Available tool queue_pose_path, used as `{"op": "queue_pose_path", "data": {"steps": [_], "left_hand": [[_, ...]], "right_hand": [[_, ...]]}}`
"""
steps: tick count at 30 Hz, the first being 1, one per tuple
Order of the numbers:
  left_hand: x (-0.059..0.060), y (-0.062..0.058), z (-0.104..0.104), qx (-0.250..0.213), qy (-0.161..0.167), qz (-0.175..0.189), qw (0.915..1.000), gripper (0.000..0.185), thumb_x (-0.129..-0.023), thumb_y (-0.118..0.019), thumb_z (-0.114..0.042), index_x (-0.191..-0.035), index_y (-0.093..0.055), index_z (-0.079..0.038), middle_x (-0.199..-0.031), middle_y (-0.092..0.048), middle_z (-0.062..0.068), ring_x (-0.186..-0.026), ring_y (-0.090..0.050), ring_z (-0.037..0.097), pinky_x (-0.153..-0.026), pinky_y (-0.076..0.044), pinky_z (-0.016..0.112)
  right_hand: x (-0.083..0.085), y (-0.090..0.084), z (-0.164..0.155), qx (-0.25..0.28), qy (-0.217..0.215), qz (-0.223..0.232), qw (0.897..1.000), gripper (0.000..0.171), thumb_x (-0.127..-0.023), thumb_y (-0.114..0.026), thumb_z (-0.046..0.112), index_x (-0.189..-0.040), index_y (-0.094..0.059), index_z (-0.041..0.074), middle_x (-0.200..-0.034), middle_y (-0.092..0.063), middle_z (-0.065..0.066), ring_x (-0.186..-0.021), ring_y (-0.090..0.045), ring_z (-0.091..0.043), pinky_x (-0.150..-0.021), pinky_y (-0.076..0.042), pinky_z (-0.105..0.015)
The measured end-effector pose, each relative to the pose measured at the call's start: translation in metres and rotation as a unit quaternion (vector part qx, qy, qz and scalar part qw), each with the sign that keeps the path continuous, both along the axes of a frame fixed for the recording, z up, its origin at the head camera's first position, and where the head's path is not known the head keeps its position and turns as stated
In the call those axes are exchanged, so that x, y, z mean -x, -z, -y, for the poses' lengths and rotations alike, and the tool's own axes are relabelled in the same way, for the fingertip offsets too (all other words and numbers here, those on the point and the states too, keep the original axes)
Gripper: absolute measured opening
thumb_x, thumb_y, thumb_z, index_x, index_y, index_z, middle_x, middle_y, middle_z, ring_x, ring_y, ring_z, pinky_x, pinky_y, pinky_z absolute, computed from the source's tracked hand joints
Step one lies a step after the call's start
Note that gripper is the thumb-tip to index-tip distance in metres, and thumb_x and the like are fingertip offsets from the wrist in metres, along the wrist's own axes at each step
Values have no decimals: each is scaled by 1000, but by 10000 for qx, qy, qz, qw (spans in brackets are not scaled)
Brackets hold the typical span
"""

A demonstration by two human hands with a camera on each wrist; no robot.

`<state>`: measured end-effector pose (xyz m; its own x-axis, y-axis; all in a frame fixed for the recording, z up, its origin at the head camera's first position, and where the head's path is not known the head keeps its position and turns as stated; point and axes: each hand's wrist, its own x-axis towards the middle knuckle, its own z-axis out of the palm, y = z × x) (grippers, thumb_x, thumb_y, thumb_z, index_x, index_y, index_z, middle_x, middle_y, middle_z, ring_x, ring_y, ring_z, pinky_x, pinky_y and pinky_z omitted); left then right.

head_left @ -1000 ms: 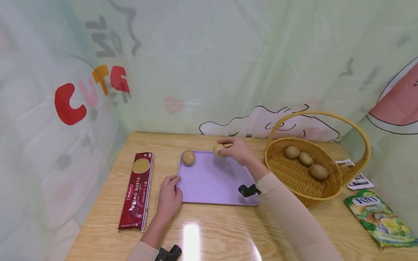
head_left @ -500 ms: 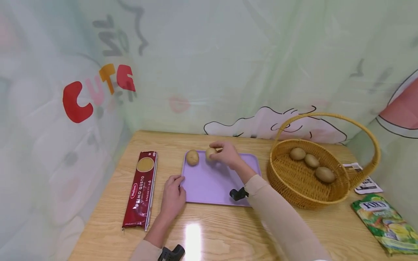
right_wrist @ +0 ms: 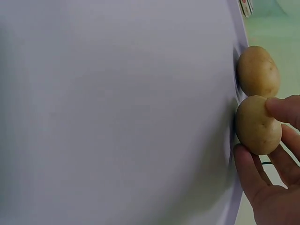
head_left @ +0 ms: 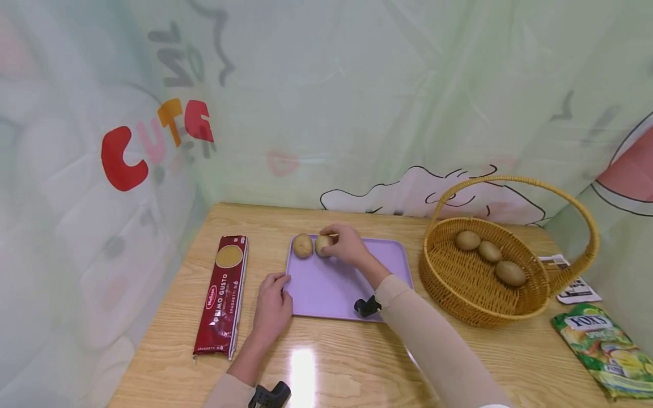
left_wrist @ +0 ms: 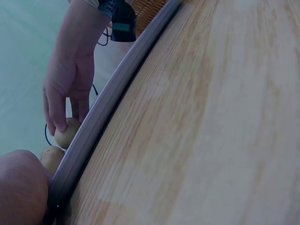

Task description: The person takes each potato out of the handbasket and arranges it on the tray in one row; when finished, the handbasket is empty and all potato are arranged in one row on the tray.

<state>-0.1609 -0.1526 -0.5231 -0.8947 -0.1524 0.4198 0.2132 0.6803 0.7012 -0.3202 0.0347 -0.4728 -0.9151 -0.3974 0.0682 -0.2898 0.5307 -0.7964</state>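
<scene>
Potato has moved leftward, right hand pinching it, grip of left hand unclear.

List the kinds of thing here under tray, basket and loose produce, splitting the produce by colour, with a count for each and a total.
Tray: 1
Basket: 1
Pale potatoes: 2
Brown oval items in the basket, exact kind unclear: 3
Total: 7

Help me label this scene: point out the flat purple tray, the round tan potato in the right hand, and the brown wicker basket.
Flat purple tray [head_left: 331,289], head view: bare floor.
Round tan potato [right_wrist: 257,127], right wrist view: exposed side.
Brown wicker basket [head_left: 444,300], head view: outer front wall.
</scene>
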Motion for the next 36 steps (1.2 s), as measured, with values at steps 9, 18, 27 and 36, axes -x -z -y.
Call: {"op": "queue_pose_path", "data": {"steps": [9,18,27,36], "left_hand": [[-1,-3,-1,3,20,28,10000,34,-81,-59,9,-113,-67,7,-115,-61,17,-109,-56,35,-98,-45,45],[-3,-5,-1,-39,20,143,9999,34,-82,-58,9,-115,-67,7,-117,-60,17,-111,-55,36,-99,-45,46],[-5,-5,-3,-154,46,268,9995,34,-82,-58,9,-116,-66,7,-118,-59,18,-112,-54,36,-101,-44,46],[-4,-5,-2,-129,64,344,9993,34,-84,-57,8,-116,-66,7,-119,-58,18,-113,-53,36,-100,-45,46]], "right_hand": [[-8,-9,-13,-90,-150,16,9998,49,-77,-79,7,-123,-65,5,-120,-66,-9,-106,-63,-27,-87,-53,-38],[-16,-21,-35,-125,-87,-33,9999,50,-80,-77,10,-128,-63,6,-126,-62,-12,-113,-59,-33,-91,-52,-43],[-33,-54,-71,344,87,-129,9993,44,-82,-74,8,-125,-63,7,-124,-62,-12,-115,-57,-35,-93,-52,-40],[-41,-92,-131,431,327,-379,9978,38,-88,-72,14,-124,-63,7,-122,-62,-12,-115,-57,-31,-95,-50,-43]]}}
